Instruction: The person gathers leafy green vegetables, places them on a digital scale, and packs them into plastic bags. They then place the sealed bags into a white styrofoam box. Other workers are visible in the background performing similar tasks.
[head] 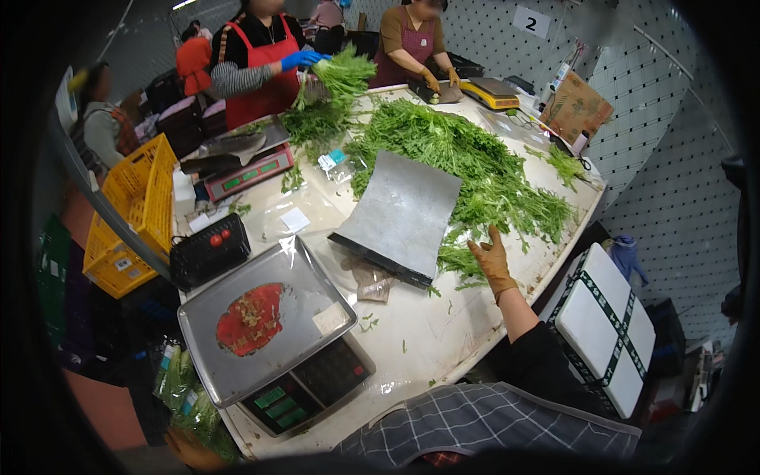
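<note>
My right hand [494, 262], in a brown rubber glove, is held over the table with its fingers apart and nothing in it. It is at the near edge of a large heap of frilly leafy greens [457, 154]. To its left stands a curved grey metal sheet [404, 208] with a black lower edge. At the bottom left, my left hand [193, 450], in the same kind of glove, is beside bagged greens [196, 407] below the table's edge; its fingers are hidden. A scale with a steel tray [279, 314] sits near me, a red patch on the tray.
A black box with red buttons [209, 249], a red scale [252, 172] and a yellow crate [133, 214] are on the left. A white foam box [605, 329] is by the right edge. Across the table [409, 350], two people handle greens near a yellow scale [490, 95].
</note>
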`<state>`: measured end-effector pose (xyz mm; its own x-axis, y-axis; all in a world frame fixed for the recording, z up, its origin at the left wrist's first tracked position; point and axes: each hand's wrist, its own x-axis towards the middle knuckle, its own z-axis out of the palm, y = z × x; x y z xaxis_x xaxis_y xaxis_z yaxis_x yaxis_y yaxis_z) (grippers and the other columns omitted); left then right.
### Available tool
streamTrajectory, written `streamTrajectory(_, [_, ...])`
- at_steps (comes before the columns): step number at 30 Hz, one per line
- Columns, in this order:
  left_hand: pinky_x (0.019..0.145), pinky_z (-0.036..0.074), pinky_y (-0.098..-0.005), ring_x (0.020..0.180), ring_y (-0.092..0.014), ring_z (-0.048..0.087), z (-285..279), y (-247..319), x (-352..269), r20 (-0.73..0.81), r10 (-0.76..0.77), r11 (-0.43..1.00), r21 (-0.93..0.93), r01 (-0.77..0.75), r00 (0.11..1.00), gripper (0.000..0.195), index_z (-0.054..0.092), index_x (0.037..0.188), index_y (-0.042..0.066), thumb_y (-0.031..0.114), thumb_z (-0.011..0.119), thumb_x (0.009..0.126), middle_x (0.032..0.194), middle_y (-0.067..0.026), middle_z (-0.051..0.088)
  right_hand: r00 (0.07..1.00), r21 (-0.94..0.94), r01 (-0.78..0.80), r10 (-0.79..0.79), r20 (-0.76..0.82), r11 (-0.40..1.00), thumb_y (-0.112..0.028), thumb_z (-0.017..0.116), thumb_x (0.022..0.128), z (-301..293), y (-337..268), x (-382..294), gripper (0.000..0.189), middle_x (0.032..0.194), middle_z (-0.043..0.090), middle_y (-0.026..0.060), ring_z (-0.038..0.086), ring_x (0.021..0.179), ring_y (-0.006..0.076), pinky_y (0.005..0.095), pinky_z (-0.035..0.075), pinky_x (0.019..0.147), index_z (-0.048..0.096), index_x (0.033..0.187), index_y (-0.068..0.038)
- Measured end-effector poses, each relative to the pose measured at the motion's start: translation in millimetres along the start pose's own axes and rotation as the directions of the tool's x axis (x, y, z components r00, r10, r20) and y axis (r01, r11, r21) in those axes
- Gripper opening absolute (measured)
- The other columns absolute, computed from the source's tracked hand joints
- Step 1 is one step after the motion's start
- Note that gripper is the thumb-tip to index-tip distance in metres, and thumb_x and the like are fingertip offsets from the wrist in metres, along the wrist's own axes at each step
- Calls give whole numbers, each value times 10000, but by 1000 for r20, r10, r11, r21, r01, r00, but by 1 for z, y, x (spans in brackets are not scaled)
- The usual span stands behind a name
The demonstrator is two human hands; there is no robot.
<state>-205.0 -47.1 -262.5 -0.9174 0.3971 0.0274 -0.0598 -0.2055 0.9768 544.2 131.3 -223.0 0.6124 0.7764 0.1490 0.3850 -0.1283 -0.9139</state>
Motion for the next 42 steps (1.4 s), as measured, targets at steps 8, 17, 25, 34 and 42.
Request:
streamTrajectory(8, [923, 469, -373, 1122, -248, 556, 139, 117, -222, 388, 69, 981, 144, -134, 919, 396, 469, 1321, 15, 183, 463, 962, 1238, -151, 555, 673, -282, 684, -433, 600, 673, -378, 686, 797, 69, -24, -36, 469, 1072, 632, 169, 627, 934, 325, 397, 497, 810, 610, 1137, -66])
streamTrajectory(17, [889, 504, -367, 1162, -250, 549, 293, 82, -367, 913, -287, 943, 217, 251, 290, 631, 300, 1427, 46, 231, 611, 910, 1354, -178, 480, 735, 269, 612, -660, 156, 744, -77, 624, 837, 45, -103, -18, 161, 724, 632, 134, 585, 607, 235, 329, 445, 563, 644, 958, 27])
streamTrajectory(25, [800, 462, -299, 933, -137, 544, 363, 51, -391, 696, -352, 933, 207, 295, 625, 335, 527, 1155, -4, 189, 628, 900, 1039, -58, 577, 309, 461, 755, -873, 378, 467, -95, 712, 771, 5, -125, -48, 289, 1129, 632, 166, 644, 931, 313, 349, 535, 758, 617, 1026, 1])
streamTrajectory(34, [813, 522, -349, 972, -205, 606, 218, 121, -208, 577, -67, 988, -74, 134, 814, 345, 546, 1196, -15, 187, 549, 917, 1091, -102, 600, 496, 413, 605, -728, 474, 681, -96, 628, 824, 74, -84, 5, 310, 1141, 621, 173, 584, 1033, 352, 396, 468, 904, 603, 1120, -6])
streamTrajectory(42, [736, 516, -353, 860, -232, 624, 100, 76, -133, 206, -319, 944, 152, 291, 925, 285, 664, 998, -8, 202, 576, 826, 953, -101, 664, 176, 434, 634, -666, 725, 640, -241, 496, 900, 256, -31, 15, 363, 1296, 538, 157, 518, 1160, 353, 407, 437, 965, 552, 1232, -107])
